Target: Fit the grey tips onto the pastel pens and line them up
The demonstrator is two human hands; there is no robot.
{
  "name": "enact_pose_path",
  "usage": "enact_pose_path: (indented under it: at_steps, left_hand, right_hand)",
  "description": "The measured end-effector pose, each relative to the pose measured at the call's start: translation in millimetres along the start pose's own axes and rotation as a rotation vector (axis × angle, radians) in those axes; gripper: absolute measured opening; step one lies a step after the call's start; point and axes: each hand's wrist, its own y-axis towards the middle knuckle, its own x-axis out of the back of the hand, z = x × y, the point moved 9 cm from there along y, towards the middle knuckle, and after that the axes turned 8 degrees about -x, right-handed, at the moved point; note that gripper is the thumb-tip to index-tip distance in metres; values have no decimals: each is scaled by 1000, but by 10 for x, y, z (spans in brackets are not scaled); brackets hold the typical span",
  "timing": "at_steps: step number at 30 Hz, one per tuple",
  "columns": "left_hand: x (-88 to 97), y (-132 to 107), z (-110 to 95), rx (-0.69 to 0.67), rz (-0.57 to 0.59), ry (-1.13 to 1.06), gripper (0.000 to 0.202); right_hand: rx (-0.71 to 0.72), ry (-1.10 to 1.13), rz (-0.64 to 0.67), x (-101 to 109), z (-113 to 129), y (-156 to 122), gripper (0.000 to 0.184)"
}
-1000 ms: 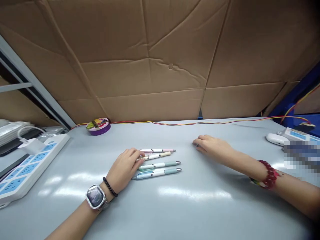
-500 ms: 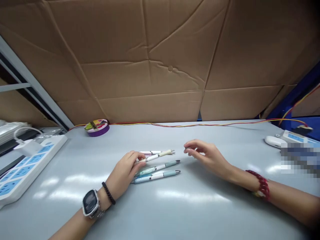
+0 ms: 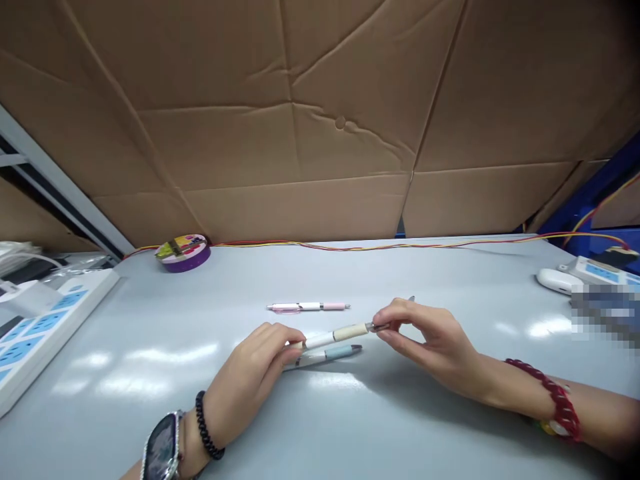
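My left hand is closed around the back end of a cream-and-white pen, held slightly tilted above the table. At the pen's front end, the thumb and fingers of my right hand pinch a small metal pen tip, mostly covered by the fingers. Just below the held pen, a blue-and-white pen reaches out from under my left hand. A pink-and-white pen lies farther back on the table. The grey end of something slim shows behind my right hand.
A round purple tin-like box sits at the back left. Power strips stand at the left and right, with a white rounded device beside the right one. Red and yellow wires run along the cardboard wall.
My right hand has come to the front end of the cream-and-white pen. The pen has moved right and toward me with my left hand. The green-and-white pen is no longer plainly visible.
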Motion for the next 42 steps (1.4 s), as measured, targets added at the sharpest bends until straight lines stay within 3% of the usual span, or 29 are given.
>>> enact_pose_path:
  at_steps: [13,18,25,29,33,35,40,42]
  left_hand:
    - [17,-53,-161,-52,-2,10,23]
    - [-34,-54,-166,-45,40,51,18]
    - [-146,-84,-162,37,140,-156,27]
    - [-163,-88,-170,44,146,-150,27]
    - [-171,-79,-193,27,140,-90,26]
    - [-163,-77,-154,74,133,-114,26]
    - [-164,-81,-58,210,161,-268,35]
    - [-175,-85,-54,231,178,-306,38]
  right_hand:
    - [115,-77,2,-30,18,-24,11]
    - [250,-141,22,-75,144,-87,15]
    - [403,-210,39,-96,332,-121,13]
    - [371,-334,67,-174,323,-123,33]
    - [198,-279,167,-228,150,-79,45]
    - [165,-260,197,-222,99,-53,43]
    - [413,-438,128,-205,240,-84,15]
    - [396,-407,136,-220,250,-90,13]
